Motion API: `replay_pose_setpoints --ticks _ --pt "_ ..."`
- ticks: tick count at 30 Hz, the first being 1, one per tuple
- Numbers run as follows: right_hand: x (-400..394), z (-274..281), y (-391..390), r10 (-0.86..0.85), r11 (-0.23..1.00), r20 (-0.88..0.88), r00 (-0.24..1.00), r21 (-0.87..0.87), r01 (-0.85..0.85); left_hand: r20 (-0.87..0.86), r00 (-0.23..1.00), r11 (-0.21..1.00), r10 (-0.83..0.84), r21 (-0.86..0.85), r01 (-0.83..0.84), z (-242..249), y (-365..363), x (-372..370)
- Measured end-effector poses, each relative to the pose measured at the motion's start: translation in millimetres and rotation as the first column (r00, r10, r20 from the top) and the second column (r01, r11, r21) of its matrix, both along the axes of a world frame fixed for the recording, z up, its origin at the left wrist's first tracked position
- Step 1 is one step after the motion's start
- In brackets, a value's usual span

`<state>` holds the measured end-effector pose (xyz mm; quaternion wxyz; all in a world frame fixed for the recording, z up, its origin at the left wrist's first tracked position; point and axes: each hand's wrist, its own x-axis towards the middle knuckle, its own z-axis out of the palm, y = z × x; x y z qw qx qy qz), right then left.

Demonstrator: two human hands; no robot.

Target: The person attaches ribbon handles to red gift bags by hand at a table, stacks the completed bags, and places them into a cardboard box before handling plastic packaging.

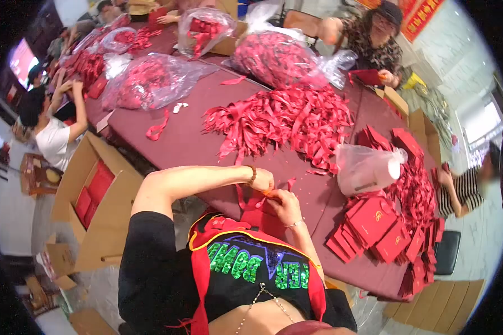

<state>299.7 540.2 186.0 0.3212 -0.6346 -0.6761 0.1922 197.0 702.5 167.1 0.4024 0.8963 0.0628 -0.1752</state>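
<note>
My left hand [261,180], with a beaded bracelet at its wrist, is closed in a pinch around a red ribbon [241,196]. My right hand [286,207] meets it close to my body, its fingers pinched together on the ribbon too. A small orange piece [270,194] shows between the two hands; I cannot tell what it is. Under them, at the table edge, lies a red bag [262,221], partly hidden by my hands and apron [246,237]. Just beyond my hands spreads a big heap of red ribbons [285,120].
Red paper bags [369,223] are stacked to the right, beside a white container wrapped in plastic [369,173]. Clear sacks of red ribbon [142,81] stand farther back on the table [184,137]. An open cardboard box [84,234] is on my left. Several people work around the table.
</note>
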Motion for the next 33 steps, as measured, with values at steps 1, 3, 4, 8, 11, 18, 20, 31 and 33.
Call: replay_pose_setpoints --ticks 1,3,4,8,11,18,20,31,33 --pt "2.3 -2.5 0.9 0.010 1.000 -0.026 1.000 0.002 -0.010 0.071 0.997 0.998 -0.030 0.050 0.027 1.1 -3.7 0.2" --pt "3.7 -12.1 3.7 -0.017 1.000 -0.116 0.993 -0.028 0.014 0.099 0.995 0.994 -0.006 0.112 -0.005 -18.2 -5.3 1.2" --pt "4.5 -11.2 5.4 -0.014 1.000 -0.067 0.998 -0.021 0.012 0.137 0.991 0.992 0.007 0.125 -0.024 -14.5 -7.6 0.1" --pt "6.1 -6.6 6.3 -0.038 0.986 -0.269 0.962 -0.167 -0.007 0.085 0.991 0.976 0.106 0.183 -0.120 -4.3 -15.7 3.2" --pt "8.9 -6.2 6.6 -0.032 0.975 -0.351 0.936 -0.217 -0.048 0.038 0.980 0.949 0.196 0.245 -0.199 -14.7 -18.4 9.4" --pt "0.4 -2.4 6.9 -0.051 0.968 -0.440 0.897 -0.242 -0.064 0.142 0.945 0.953 0.295 0.024 -0.302 27.8 -2.4 -10.9" --pt "4.6 -5.1 4.6 -0.048 0.969 -0.432 0.901 -0.240 -0.063 0.139 0.959 0.969 0.246 -0.005 -0.247 14.3 -0.7 -12.7" --pt "-29.8 13.3 8.8 -0.021 0.995 0.008 1.000 -0.097 0.021 0.136 0.990 0.994 -0.030 0.104 0.016 22.6 -7.1 -44.2" --pt "-40.4 37.5 7.8 0.025 0.998 0.078 0.997 -0.067 -0.020 0.472 0.633 0.759 -0.613 0.572 0.309 -3.3 7.9 -43.4"
